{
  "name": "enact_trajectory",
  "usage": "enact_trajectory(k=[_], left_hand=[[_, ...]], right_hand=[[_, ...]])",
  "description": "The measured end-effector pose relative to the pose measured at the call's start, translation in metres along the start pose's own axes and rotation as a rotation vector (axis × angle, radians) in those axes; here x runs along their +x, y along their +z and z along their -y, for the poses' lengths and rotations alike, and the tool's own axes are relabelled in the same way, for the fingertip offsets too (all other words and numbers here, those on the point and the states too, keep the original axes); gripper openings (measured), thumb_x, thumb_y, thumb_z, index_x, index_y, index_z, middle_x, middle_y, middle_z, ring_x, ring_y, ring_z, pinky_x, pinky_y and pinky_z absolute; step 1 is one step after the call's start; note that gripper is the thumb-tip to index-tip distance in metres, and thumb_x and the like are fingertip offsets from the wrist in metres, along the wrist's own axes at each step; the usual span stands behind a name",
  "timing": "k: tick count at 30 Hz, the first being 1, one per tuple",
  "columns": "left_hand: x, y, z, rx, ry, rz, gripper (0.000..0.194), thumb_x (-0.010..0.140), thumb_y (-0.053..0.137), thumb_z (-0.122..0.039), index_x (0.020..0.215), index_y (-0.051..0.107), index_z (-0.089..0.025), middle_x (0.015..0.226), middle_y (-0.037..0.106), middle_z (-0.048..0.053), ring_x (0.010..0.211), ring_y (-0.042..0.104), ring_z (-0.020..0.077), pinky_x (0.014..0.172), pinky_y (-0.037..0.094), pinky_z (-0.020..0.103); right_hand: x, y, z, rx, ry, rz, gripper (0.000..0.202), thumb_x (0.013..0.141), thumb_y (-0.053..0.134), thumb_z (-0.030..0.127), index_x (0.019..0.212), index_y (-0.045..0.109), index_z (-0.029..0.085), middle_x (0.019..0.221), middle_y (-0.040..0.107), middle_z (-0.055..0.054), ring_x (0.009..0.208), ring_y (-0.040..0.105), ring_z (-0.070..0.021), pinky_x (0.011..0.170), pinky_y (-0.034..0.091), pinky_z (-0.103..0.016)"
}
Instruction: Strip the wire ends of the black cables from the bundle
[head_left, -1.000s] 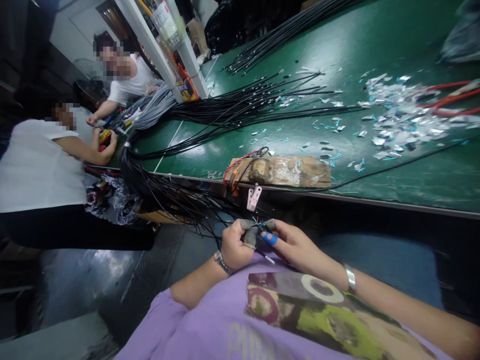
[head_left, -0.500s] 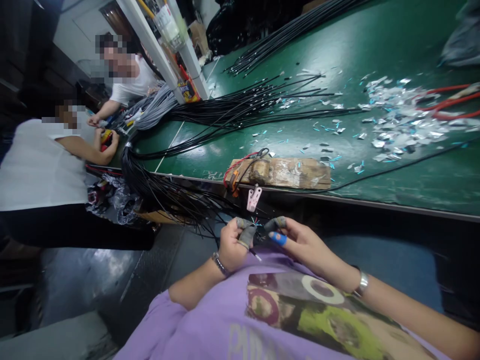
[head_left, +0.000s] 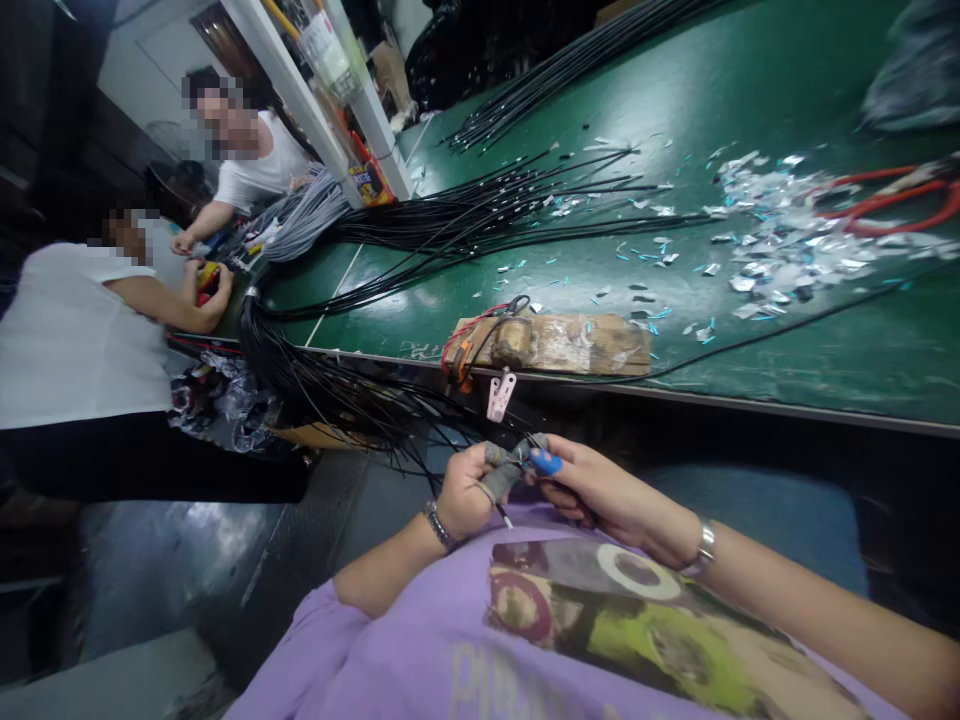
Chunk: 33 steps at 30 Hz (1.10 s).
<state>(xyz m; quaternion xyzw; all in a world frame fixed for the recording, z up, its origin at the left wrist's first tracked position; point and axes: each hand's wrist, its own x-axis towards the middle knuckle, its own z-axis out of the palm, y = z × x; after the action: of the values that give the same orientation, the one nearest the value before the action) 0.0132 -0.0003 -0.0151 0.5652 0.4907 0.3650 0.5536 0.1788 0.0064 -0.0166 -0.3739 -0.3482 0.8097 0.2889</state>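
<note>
My left hand (head_left: 466, 490), with grey covers on thumb and finger, is closed around the end of a black cable, whose thin coloured wires (head_left: 521, 455) stick out of the grip. Below its fingers pokes another cable end with a white tip (head_left: 508, 519). My right hand (head_left: 600, 485), wearing a blue wrap on one finger, pinches the thin wires right beside the left fingertips. Both hands are over my lap, just off the table's edge. A bundle of black cables (head_left: 289, 365) hangs over the edge to the left of my hands.
The green table (head_left: 810, 350) bears more black cables (head_left: 450, 220), foil scraps (head_left: 780, 240) and red-handled scissors or pliers (head_left: 885, 200). A wooden block (head_left: 585, 343) with a pink clip (head_left: 500, 396) sits at the near edge. Two co-workers (head_left: 82, 330) (head_left: 255, 160) work at left.
My right hand has moved left against my left fingertips and closed on the thin wires. The whole view has shifted slightly.
</note>
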Motion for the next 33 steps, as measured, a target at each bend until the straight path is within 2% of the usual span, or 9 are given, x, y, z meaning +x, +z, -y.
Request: enact_trajectory(k=[3,5,7,12,17,21,25,29,33], left_hand=[[-0.001,-0.001,0.002,-0.045,-0.075,0.031,0.044,0.070,0.064,-0.057,0.066,0.054,-0.014,0.043,0.049,-0.004,0.035,0.040,0.0048,0.037,0.030,0.017],[-0.002,-0.001,0.005,-0.073,-0.106,0.069,0.045,0.070,0.063,-0.058,0.069,0.055,-0.014,0.045,0.051,-0.004,0.035,0.040,0.0049,0.037,0.031,0.017],[-0.003,-0.002,0.006,-0.093,-0.113,0.097,0.046,0.070,0.064,-0.059,0.072,0.056,-0.014,0.047,0.053,-0.003,0.036,0.041,0.0048,0.037,0.032,0.017],[-0.004,-0.001,0.004,-0.192,-0.171,0.099,0.051,0.064,0.067,-0.062,0.075,0.058,-0.013,0.047,0.055,-0.002,0.034,0.040,0.0049,0.035,0.031,0.017],[-0.001,0.002,0.003,-0.277,-0.176,0.025,0.050,0.062,0.070,-0.060,0.074,0.056,-0.013,0.046,0.054,-0.003,0.032,0.039,0.0046,0.033,0.029,0.016],[-0.001,0.001,0.006,-0.214,-0.182,0.027,0.050,0.063,0.067,-0.062,0.074,0.056,-0.014,0.045,0.053,-0.003,0.031,0.038,0.0049,0.032,0.028,0.017],[-0.002,-0.003,0.007,-0.103,-0.106,0.095,0.046,0.071,0.062,-0.059,0.068,0.056,-0.014,0.045,0.051,-0.003,0.034,0.039,0.0045,0.035,0.029,0.017],[-0.004,-0.006,0.008,-0.006,-0.005,0.162,0.044,0.078,0.059,-0.052,0.058,0.055,-0.013,0.047,0.049,-0.002,0.038,0.040,0.0037,0.039,0.032,0.017],[-0.003,-0.006,0.009,-0.074,-0.035,0.161,0.043,0.075,0.061,-0.054,0.063,0.056,-0.013,0.046,0.050,-0.003,0.037,0.038,0.0037,0.039,0.031,0.017]], right_hand=[[0.001,0.001,-0.001,-0.105,-0.137,-0.029,0.048,0.062,0.071,0.059,0.080,0.049,0.021,0.052,0.045,0.009,0.040,0.034,-0.0052,0.038,0.029,-0.019],[0.002,0.002,0.000,-0.252,-0.276,-0.064,0.044,0.063,0.073,0.055,0.079,0.051,0.020,0.064,0.055,0.004,0.053,0.049,-0.0099,0.049,0.041,-0.023],[0.003,0.003,0.001,-0.439,-0.375,-0.101,0.038,0.067,0.070,0.052,0.077,0.053,0.020,0.070,0.061,0.000,0.064,0.055,-0.0150,0.059,0.045,-0.028],[0.001,-0.001,0.003,-0.708,-0.472,-0.159,0.029,0.077,0.060,0.048,0.081,0.055,0.020,0.071,0.065,-0.002,0.064,0.057,-0.0175,0.058,0.046,-0.029],[-0.003,-0.007,0.001,-0.862,-0.692,-0.249,0.028,0.074,0.063,0.031,0.099,0.057,0.020,0.091,0.065,-0.006,0.081,0.061,-0.0208,0.073,0.051,-0.033],[-0.006,-0.008,0.002,-0.958,-0.804,-0.322,0.024,0.075,0.056,0.021,0.099,0.056,0.022,0.096,0.063,-0.007,0.085,0.061,-0.0213,0.074,0.051,-0.034],[-0.003,-0.006,0.005,-0.833,-0.736,-0.310,0.016,0.078,0.058,0.029,0.091,0.058,0.021,0.087,0.064,-0.006,0.078,0.060,-0.0201,0.070,0.051,-0.033],[0.005,-0.002,0.004,-0.465,-0.502,-0.231,0.025,0.076,0.060,0.041,0.089,0.059,0.020,0.085,0.065,-0.005,0.078,0.060,-0.0196,0.070,0.050,-0.032],[0.006,0.001,0.002,-0.217,-0.339,-0.229,0.033,0.076,0.060,0.048,0.092,0.059,0.019,0.082,0.063,-0.003,0.069,0.057,-0.0158,0.057,0.046,-0.027]])
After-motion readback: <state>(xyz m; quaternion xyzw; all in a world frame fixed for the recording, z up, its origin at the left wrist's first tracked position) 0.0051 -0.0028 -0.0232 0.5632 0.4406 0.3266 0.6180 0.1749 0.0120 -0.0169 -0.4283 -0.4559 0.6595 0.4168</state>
